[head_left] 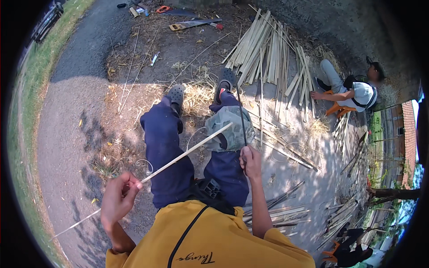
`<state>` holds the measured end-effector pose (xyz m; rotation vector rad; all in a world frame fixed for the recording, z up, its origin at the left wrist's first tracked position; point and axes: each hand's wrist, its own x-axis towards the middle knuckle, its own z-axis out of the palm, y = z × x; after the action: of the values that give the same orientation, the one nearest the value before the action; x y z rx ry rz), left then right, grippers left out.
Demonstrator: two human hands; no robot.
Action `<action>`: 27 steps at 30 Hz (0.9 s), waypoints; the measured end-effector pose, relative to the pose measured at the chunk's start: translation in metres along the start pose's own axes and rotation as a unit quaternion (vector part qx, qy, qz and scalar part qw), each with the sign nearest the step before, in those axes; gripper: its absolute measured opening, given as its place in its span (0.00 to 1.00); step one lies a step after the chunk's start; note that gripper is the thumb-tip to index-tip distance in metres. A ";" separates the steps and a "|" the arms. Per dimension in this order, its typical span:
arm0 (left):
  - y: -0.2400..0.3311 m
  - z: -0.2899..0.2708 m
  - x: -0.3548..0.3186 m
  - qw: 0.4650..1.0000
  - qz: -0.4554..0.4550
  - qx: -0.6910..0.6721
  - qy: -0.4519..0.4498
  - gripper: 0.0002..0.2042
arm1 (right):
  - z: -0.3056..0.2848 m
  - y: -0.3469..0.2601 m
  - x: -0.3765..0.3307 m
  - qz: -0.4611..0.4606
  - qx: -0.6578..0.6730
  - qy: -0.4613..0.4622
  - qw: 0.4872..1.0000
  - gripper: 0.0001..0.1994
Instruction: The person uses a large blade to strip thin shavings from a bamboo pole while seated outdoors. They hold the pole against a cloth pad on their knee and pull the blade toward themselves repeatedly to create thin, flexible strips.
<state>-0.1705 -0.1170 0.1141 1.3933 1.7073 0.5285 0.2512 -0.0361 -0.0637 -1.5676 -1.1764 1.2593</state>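
Observation:
My left hand point(119, 196) pinches a long pale bamboo strip point(185, 153) between thumb and fingers. The strip slants up across my thighs, and its thin tail runs behind the hand to the lower left. My right hand point(251, 161) is closed around the near end of a long, slim dark rod or blade point(241, 117); its exact kind is hard to make out. The rod points away past my right knee, beside the strip's far end. A camouflage cloth point(214, 125) covers that knee. Thin curled shavings hang near the strip.
Split bamboo slats point(268, 49) lie piled ahead to the right. Handsaws point(192, 24) rest on the ground far ahead. Bamboo shavings point(199, 96) litter the ground around my feet. A person point(357, 91) sits on an orange stool at right; another person point(355, 245) sits lower right.

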 end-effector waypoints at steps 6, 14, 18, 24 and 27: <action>0.017 0.026 0.029 0.996 0.044 -0.055 0.056 0.07 | -0.025 -0.005 -0.010 -0.026 0.131 0.095 0.986 0.25; 0.061 0.171 0.149 0.969 0.147 -0.198 -0.010 0.06 | -0.049 -0.022 -0.028 -0.070 0.162 0.198 0.964 0.20; 0.058 0.223 0.170 0.972 0.142 -0.186 -0.012 0.08 | -0.043 -0.014 -0.039 -0.089 0.159 0.199 0.963 0.19; 0.073 0.238 0.171 0.964 0.052 -0.255 -0.050 0.08 | -0.034 -0.022 -0.035 -0.096 -0.145 0.121 0.977 0.19; 0.075 0.240 0.168 0.964 0.046 -0.261 -0.031 0.07 | -0.023 -0.031 -0.027 -0.095 -0.182 0.085 0.975 0.22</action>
<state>0.0651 0.0182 -0.0189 1.0904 1.3264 0.9025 0.2665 -0.0553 -0.0232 -1.7353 -1.4644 0.7997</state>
